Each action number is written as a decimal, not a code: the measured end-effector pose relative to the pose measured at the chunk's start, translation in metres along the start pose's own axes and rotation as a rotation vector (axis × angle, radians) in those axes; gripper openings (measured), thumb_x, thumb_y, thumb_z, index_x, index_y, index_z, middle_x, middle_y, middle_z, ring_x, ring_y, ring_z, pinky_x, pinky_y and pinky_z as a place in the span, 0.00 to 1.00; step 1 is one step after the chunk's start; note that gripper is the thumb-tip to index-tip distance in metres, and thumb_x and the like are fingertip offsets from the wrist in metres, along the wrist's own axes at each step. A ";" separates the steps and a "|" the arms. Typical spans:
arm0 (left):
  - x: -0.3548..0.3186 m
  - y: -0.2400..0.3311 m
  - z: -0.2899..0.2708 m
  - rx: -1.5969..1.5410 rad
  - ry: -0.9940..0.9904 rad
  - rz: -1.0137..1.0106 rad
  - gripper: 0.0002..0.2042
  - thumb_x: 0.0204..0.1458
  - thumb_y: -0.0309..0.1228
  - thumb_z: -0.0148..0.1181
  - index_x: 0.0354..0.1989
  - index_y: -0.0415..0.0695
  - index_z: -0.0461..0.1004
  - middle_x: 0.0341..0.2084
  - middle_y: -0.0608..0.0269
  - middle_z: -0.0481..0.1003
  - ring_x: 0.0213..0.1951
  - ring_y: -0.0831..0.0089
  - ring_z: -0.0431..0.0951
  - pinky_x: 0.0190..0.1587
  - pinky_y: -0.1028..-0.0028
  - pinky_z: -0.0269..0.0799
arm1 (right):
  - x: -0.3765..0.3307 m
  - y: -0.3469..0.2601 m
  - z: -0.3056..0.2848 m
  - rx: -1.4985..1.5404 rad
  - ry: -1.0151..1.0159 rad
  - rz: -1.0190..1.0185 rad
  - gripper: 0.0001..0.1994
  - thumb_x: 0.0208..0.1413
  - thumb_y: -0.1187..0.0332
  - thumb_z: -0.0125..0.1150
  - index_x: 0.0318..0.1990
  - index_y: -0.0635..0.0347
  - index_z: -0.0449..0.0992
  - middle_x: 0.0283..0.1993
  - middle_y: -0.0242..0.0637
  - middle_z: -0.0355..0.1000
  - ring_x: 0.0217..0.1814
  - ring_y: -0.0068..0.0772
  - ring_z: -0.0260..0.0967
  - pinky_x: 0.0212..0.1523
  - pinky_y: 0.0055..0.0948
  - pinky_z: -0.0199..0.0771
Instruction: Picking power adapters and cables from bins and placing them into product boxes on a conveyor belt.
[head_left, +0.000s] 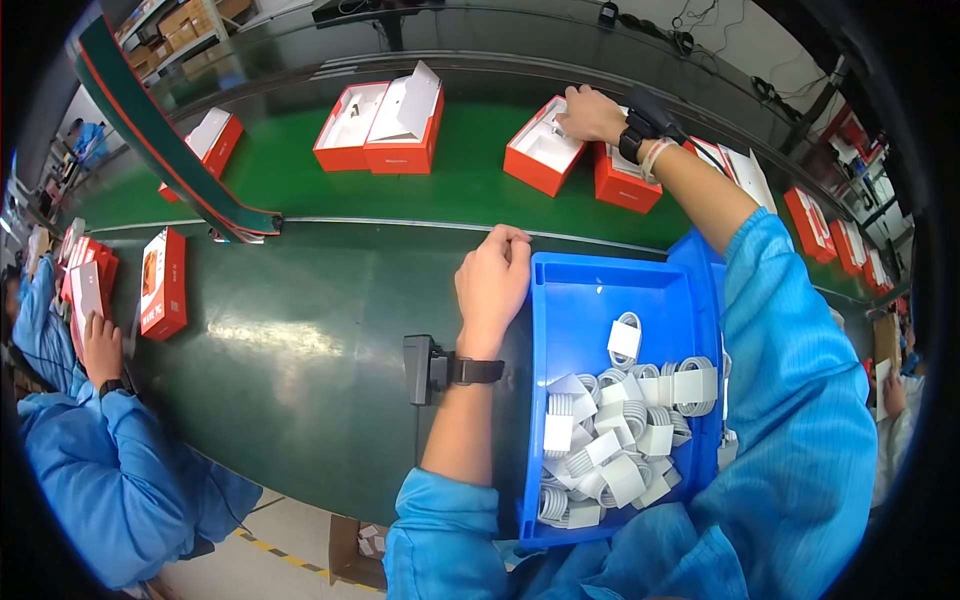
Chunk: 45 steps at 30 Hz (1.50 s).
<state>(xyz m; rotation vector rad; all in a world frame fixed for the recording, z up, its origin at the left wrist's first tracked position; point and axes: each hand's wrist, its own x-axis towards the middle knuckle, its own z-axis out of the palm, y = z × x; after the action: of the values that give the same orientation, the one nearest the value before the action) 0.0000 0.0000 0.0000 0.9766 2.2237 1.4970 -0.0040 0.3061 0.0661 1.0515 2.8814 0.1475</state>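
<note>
Where the right hand (592, 113) reaches: over the rim of an open box (533, 172), fingertips at its inside; fingers bent and partly closed; cannot tell whether they grip anything.
Box, look: red-orange outer walls, white interior; contents partly hidden by the hand.
Box, position: on the green belt (470, 195), beyond the blue bin (605, 290); a second red box (627, 190) stands just to its right.
Box, heading: open top faces up; one short wall turned toward the person; long axis appears to run away from the person, slanting rightward.
Left hand (492, 280): loosely curled, back up, near the bin's far left corner; no object visible in it; contact with the bin cannot be told.
Bin, contents: white coiled cables (625, 340) with white paper bands, jumbled mostly in the near half, coils pointing various ways.
</note>
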 end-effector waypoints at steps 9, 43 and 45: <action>-0.003 -0.001 0.001 -0.023 0.005 0.003 0.10 0.56 0.36 0.50 0.35 0.47 0.78 0.18 0.58 0.75 0.26 0.56 0.77 0.30 0.61 0.69 | -0.022 0.026 0.005 0.112 0.281 -0.064 0.26 0.51 0.54 0.61 0.49 0.67 0.70 0.49 0.55 0.68 0.52 0.58 0.71 0.51 0.47 0.73; 0.007 -0.012 0.002 -0.140 -0.009 0.048 0.09 0.58 0.27 0.50 0.35 0.37 0.77 0.21 0.69 0.74 0.24 0.85 0.68 0.28 0.81 0.63 | -0.193 0.008 -0.096 0.574 -0.399 -0.541 0.16 0.54 0.61 0.60 0.43 0.63 0.80 0.35 0.44 0.78 0.35 0.42 0.75 0.39 0.40 0.76; 0.014 -0.003 0.011 -0.175 -0.031 0.076 0.09 0.59 0.27 0.50 0.35 0.36 0.77 0.21 0.70 0.73 0.23 0.87 0.67 0.26 0.82 0.61 | -0.254 0.008 -0.087 0.317 -0.437 -0.735 0.17 0.52 0.61 0.63 0.47 0.62 0.78 0.39 0.48 0.77 0.42 0.46 0.75 0.44 0.40 0.75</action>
<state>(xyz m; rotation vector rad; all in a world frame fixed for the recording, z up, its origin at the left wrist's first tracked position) -0.0051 0.0171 -0.0055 1.0313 2.0156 1.6654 0.1859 0.1427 0.1614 -0.0278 2.7007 -0.5196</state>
